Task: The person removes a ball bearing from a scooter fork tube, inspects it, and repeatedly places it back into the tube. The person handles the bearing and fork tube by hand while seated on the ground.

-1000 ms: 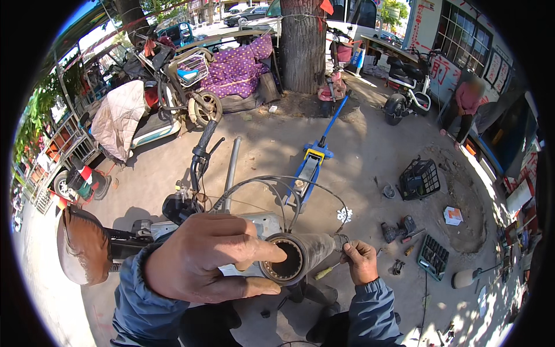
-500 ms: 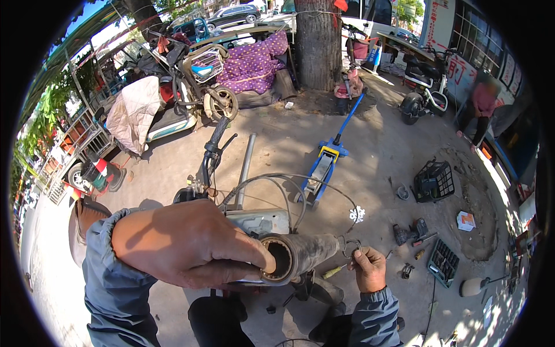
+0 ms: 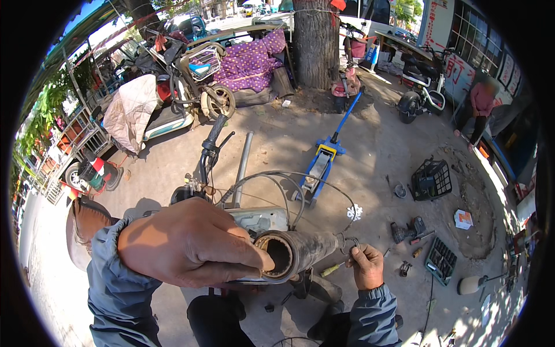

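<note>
My left hand (image 3: 193, 243) is at the open end of a worn metal tube (image 3: 312, 251), part of a bike or scooter frame. Its index fingertip reaches inside the rim, and the fingers are bent together; anything pinched between them is hidden. Brownish, bead-like bumps line the tube's inner edge. At the opposite end of the tube, my right hand (image 3: 368, 267) pinches a thin dark metal ring (image 3: 349, 246) between thumb and finger. Behind my left hand rises a handlebar grip (image 3: 215, 130) with a lever, and cables (image 3: 272, 173) loop over the tube.
A blue floor jack (image 3: 318, 170) stands ahead. On the ground to the right lie a black crate (image 3: 432, 180), a power drill (image 3: 407, 229), an open socket case (image 3: 440, 261) and a screwdriver (image 3: 330, 270). Parked scooters, a tree trunk (image 3: 316, 46) and a seated person (image 3: 481, 107) are farther off.
My left index finger has shifted slightly at the tube's rim. My right hand keeps hold of the ring. The whole view has moved a little, and a dark car in the background has left the picture.
</note>
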`<action>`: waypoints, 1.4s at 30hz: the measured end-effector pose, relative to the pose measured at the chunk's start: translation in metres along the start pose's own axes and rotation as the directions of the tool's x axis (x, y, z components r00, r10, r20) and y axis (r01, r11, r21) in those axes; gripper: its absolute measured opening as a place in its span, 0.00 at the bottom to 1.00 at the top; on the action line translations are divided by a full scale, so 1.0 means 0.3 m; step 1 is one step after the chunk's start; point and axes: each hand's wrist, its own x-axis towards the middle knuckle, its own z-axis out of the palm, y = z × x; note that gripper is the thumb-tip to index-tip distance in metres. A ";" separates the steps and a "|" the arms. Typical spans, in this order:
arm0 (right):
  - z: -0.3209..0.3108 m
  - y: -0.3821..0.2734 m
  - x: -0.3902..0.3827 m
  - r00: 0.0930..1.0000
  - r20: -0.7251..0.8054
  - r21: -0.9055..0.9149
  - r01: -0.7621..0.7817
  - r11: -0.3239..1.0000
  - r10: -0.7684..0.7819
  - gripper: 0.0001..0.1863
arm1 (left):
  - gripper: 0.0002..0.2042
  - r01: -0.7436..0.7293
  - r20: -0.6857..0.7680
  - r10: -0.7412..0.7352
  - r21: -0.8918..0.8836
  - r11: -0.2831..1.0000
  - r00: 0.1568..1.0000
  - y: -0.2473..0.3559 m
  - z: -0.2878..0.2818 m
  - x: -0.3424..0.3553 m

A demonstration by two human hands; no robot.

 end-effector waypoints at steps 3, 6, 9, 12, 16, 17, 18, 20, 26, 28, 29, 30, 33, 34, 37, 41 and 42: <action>-0.005 0.009 0.004 1.000 0.008 -0.009 0.013 1.000 -0.013 0.09 | 0.10 -0.003 -0.038 0.003 0.009 1.000 0.999 0.002 0.000 -0.017; -0.003 0.013 0.005 1.000 0.011 -0.006 0.014 1.000 -0.014 0.09 | 0.13 -0.033 -0.056 0.034 0.022 0.999 0.998 -0.007 0.004 -0.024; 0.003 0.012 0.005 1.000 0.006 -0.004 0.013 1.000 -0.013 0.09 | 0.14 -0.107 -0.112 0.105 -0.014 0.994 0.988 -0.037 0.017 -0.030; 0.012 0.009 0.005 1.000 0.002 -0.006 0.003 1.000 -0.003 0.09 | 0.14 -0.141 -0.278 0.090 -0.171 0.975 0.956 -0.067 0.056 -0.047; 0.016 0.020 0.008 1.000 0.009 -0.007 0.008 1.000 -0.008 0.09 | 0.15 -0.130 -0.487 -0.075 -0.373 0.919 0.870 -0.082 0.120 -0.072; 0.010 0.024 0.009 1.000 0.012 -0.012 0.014 1.000 -0.014 0.09 | 0.16 -0.140 -0.560 -0.193 -0.498 0.856 0.805 -0.075 0.153 -0.070; 0.006 0.025 0.011 1.000 0.012 -0.014 0.016 1.000 -0.016 0.09 | 0.16 -0.164 -0.585 -0.194 -0.503 0.849 0.788 -0.084 0.167 -0.071; 0.004 0.029 0.013 1.000 0.017 -0.014 0.017 1.000 -0.017 0.09 | 0.15 -0.206 -0.632 -0.200 -0.510 0.835 0.749 -0.107 0.189 -0.074; 0.008 0.021 0.012 1.000 0.007 -0.028 -0.001 1.000 0.001 0.08 | 0.14 -0.409 -0.726 -0.188 -0.560 0.720 0.662 -0.132 0.249 -0.068; 0.013 0.020 0.012 1.000 0.000 -0.028 -0.004 1.000 0.004 0.08 | 0.14 -0.416 -0.742 -0.229 -0.571 0.708 0.630 -0.127 0.269 -0.054; 0.016 0.020 0.011 1.000 -0.001 -0.027 -0.004 1.000 0.004 0.08 | 0.14 -0.419 -0.750 -0.247 -0.575 0.703 0.614 -0.122 0.275 -0.052; 0.015 0.021 0.011 1.000 0.002 -0.028 -0.002 1.000 0.002 0.08 | 0.13 -0.438 -0.741 -0.238 -0.590 0.679 0.628 -0.130 0.282 -0.057; 0.014 0.024 0.013 1.000 0.010 -0.030 0.005 1.000 -0.004 0.08 | 0.13 -0.499 -0.742 -0.288 -0.636 0.589 0.605 -0.154 0.314 -0.072; 0.009 0.023 0.012 1.000 0.012 -0.032 0.004 0.999 -0.003 0.08 | 0.13 -0.529 -0.753 -0.360 -0.649 0.547 0.551 -0.144 0.340 -0.070; 0.014 0.022 0.010 1.000 0.012 -0.031 0.000 1.000 0.001 0.08 | 0.14 -0.630 -0.766 -0.403 -0.642 0.437 0.501 -0.142 0.362 -0.029; 0.014 0.026 0.011 1.000 0.021 -0.014 -0.007 1.000 0.007 0.07 | 0.14 -0.666 -0.723 -0.512 -0.666 0.337 0.464 -0.114 0.369 0.006; 0.013 0.025 0.011 1.000 0.015 -0.016 -0.007 1.000 0.008 0.07 | 0.13 -0.682 -0.721 -0.519 -0.661 0.314 0.460 -0.114 0.373 0.012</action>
